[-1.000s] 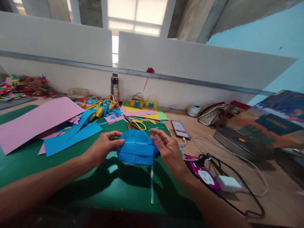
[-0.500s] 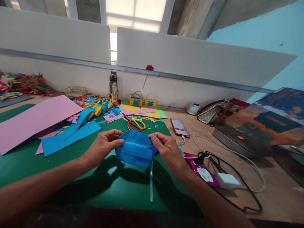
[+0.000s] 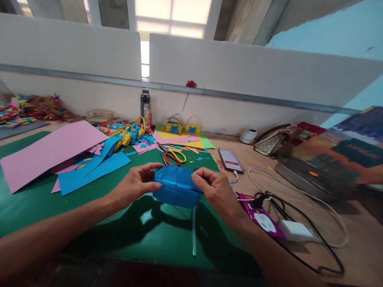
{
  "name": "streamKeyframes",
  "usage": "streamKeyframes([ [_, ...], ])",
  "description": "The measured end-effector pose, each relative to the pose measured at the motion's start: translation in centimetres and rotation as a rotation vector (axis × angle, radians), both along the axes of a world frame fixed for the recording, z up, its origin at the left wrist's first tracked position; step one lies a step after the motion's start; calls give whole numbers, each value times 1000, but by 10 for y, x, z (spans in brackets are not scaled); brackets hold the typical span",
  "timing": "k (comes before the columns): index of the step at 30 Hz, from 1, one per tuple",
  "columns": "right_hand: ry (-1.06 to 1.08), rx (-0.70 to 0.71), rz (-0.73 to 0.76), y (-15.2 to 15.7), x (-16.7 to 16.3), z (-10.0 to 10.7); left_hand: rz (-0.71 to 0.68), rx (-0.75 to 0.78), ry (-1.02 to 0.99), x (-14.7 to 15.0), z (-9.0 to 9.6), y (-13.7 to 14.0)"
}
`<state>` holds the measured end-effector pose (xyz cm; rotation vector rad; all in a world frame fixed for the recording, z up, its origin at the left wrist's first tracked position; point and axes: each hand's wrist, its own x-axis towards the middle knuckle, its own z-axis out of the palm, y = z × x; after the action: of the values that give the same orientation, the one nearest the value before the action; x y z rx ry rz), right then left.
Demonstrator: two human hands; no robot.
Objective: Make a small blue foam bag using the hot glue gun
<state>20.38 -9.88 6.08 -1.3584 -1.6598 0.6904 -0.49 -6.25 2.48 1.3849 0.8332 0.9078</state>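
A folded blue paper box (image 3: 177,194) is held between both hands above a green mat (image 3: 125,235). My left hand (image 3: 140,181) pinches its left end, thumb on the near side. At the right end, the thumb and fingers of my right hand (image 3: 211,184) close on the upper edge. The upper flaps of the box lean inward, and its inside is mostly hidden. Below its right part, a thin clear stick (image 3: 194,233) lies on the mat. Just beyond the box are scissors (image 3: 173,156) with red and yellow handles.
Pink paper (image 3: 56,149) and blue paper (image 3: 92,173) lie left. Behind stand small yellow paper bags (image 3: 174,127) and a bottle (image 3: 145,105). To the right are a phone (image 3: 230,160), a purple power strip (image 3: 263,221), looped cables (image 3: 311,215) and a handbag (image 3: 273,141).
The box has tilted, so its near side now sits lower and its top edge shows more. My hands keep hold of both ends. The whole view has shifted slightly.
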Motion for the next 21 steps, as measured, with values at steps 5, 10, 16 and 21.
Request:
streamKeyframes([
  [5,-52,39,-18,3,2,-2,56,226,201,-1,2,1],
  [10,-66,24,-5,1,-1,-3,116,367,345,-3,8,1],
  [16,-68,43,33,0,-3,-7,87,400,337,0,10,-1],
  [21,-163,180,101,-1,-11,-14,-30,375,370,-1,15,-9],
])
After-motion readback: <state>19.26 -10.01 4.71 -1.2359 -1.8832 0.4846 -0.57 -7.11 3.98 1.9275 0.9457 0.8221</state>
